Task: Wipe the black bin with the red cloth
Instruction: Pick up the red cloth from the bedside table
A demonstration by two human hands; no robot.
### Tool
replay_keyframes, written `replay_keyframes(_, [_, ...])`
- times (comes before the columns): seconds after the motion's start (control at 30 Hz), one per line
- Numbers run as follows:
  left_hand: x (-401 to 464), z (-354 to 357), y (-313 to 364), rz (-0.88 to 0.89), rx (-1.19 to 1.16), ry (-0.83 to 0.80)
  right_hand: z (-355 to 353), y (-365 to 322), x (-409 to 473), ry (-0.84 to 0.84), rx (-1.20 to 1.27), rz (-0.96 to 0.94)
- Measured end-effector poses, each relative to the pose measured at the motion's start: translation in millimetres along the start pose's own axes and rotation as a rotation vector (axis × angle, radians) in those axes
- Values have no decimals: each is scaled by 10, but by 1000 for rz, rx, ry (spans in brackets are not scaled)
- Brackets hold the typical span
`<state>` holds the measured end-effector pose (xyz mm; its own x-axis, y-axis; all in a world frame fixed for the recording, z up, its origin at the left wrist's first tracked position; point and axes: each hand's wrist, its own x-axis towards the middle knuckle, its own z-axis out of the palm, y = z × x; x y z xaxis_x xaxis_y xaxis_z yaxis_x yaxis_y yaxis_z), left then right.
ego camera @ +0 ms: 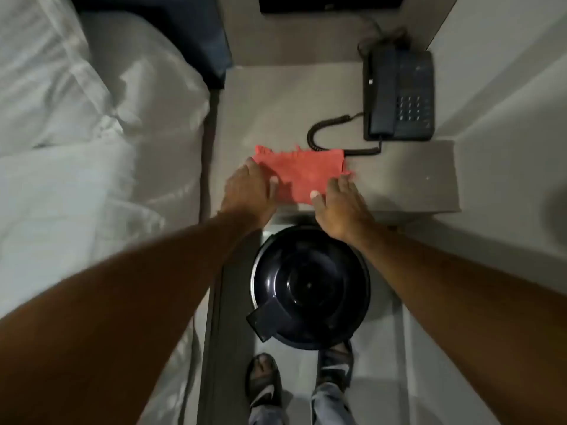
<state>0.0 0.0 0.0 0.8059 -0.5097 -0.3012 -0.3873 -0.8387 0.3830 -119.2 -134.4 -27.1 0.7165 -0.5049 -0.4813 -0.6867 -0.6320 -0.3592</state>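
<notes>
The red cloth point(302, 171) lies folded flat near the front edge of the bedside table point(276, 102). My left hand point(250, 191) rests on its left end, fingers curled over the edge. My right hand point(339, 207) presses its right front corner, thumb on the cloth. Both hands touch the cloth; whether they grip it is unclear. The round black bin point(310, 286) stands on the floor just below the table's front edge, seen from above, with a pedal at its lower left.
A dark telephone point(399, 96) with a coiled cord point(334, 136) sits at the table's back right. A bed with white sheets point(92, 148) fills the left. My feet in sandals point(334, 366) stand just behind the bin. A wall runs along the right.
</notes>
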Motion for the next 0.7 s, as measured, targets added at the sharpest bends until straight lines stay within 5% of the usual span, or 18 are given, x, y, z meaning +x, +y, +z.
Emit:
replay_keyframes(0.2, [274,257,60,-481,-449,86,222,88,63,-127,129,83])
replay_keyframes(0.4, [362,216,70,-696,-801,7,-49,130,66,-124,219,85])
replay_keyframes(0.57, [-38,-10,523,-304,-916,178,-222,126,-182,-9,687,209])
replay_keyframes(0.7, [-809,-279,879,312,-531,240,-325,182,-613,-169,1630,376])
